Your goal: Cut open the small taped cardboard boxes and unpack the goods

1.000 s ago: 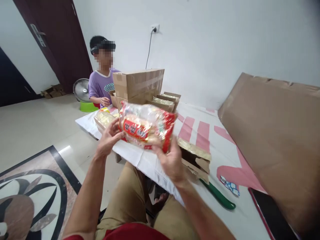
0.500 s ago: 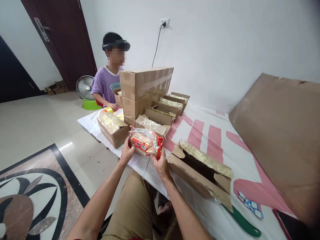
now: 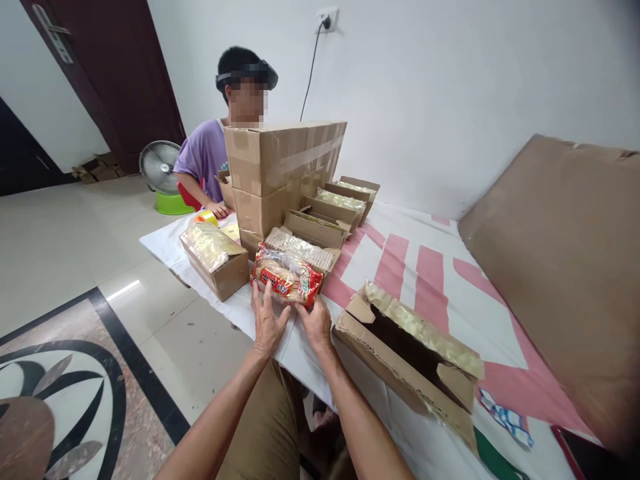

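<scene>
A clear plastic packet (image 3: 286, 275) with red printed ends and a red label, filled with pale stick-like pieces, is at the table's near edge, tilted in front of a box of similar packets (image 3: 300, 245). My left hand (image 3: 269, 327) lies against its lower front with fingers spread. At the packet's lower right corner, my right hand (image 3: 315, 325) has its thumb in front; the other fingertips are partly hidden. To the right is an open cardboard box (image 3: 400, 360) with a dark interior and plastic film along its far flap.
Taped cartons (image 3: 280, 160) are stacked ahead, with several open boxes beside them. A film-topped box (image 3: 215, 260) stands left, near a tape roll (image 3: 206, 218). A person in purple (image 3: 200, 160) sits beyond. A green handle (image 3: 495, 457) and a phone-like object (image 3: 585, 453) lie right.
The packet has moved slightly forward and left, against the box behind it. My left hand has shifted from its left end to its lower front, fingers spreading. The view has turned slightly.
</scene>
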{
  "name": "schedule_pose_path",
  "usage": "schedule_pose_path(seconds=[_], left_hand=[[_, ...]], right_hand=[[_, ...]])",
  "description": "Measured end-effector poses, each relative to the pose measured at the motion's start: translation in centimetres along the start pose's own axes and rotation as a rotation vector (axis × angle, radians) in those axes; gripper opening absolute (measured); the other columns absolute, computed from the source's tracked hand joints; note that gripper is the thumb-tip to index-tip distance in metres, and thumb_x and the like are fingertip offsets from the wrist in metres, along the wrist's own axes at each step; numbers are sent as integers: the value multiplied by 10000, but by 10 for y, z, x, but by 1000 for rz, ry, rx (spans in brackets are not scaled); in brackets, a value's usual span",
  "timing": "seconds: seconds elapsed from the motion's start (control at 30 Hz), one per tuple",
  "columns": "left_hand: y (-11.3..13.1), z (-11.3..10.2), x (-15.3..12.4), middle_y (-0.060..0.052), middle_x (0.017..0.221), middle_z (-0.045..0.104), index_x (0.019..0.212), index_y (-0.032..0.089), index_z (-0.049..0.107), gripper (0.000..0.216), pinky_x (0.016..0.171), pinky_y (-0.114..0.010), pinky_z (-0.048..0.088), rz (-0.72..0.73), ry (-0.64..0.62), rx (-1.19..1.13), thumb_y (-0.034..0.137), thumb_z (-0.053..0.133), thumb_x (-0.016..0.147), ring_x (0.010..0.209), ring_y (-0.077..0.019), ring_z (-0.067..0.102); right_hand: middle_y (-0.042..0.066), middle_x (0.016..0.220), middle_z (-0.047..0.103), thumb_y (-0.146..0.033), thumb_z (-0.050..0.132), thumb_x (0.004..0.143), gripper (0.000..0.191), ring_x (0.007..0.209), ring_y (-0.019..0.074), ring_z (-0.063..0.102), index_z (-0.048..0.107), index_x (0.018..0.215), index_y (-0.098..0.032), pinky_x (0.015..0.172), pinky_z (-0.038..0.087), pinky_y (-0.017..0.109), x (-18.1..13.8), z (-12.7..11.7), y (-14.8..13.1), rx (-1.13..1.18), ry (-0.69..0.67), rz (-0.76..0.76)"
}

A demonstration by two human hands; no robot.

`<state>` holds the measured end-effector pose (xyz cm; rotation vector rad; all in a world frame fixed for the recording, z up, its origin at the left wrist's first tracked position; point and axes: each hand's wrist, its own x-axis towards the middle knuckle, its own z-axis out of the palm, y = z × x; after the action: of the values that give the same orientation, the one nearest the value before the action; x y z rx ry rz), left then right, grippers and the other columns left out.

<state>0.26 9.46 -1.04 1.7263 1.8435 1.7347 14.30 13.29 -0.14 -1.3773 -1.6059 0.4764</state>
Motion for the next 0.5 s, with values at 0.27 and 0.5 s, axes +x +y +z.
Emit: schedule_pose_path(seconds=[0.27,0.5], left_hand=[[-8,11,23,-184,1735,114,1533,262,422,798,1271,-618,249,128,-41,59,297,787,824,1618,-401,156],[6,31,26,-195,1724,129,1451,239,491,736,1267,-632,231,109,-44,80,320,816,796,1614,-413,148]], right_hand=[[219,1447,612,-218,594,835,681,1340,354,578,496,1503,-125,1101,486,547,-77,-14,10,-51,27,-38],[189,1369,664,-207,570,868,563,1311,334,604,591,1430,-165,1107,504,528,-94,-24,19,-30,13,-32]])
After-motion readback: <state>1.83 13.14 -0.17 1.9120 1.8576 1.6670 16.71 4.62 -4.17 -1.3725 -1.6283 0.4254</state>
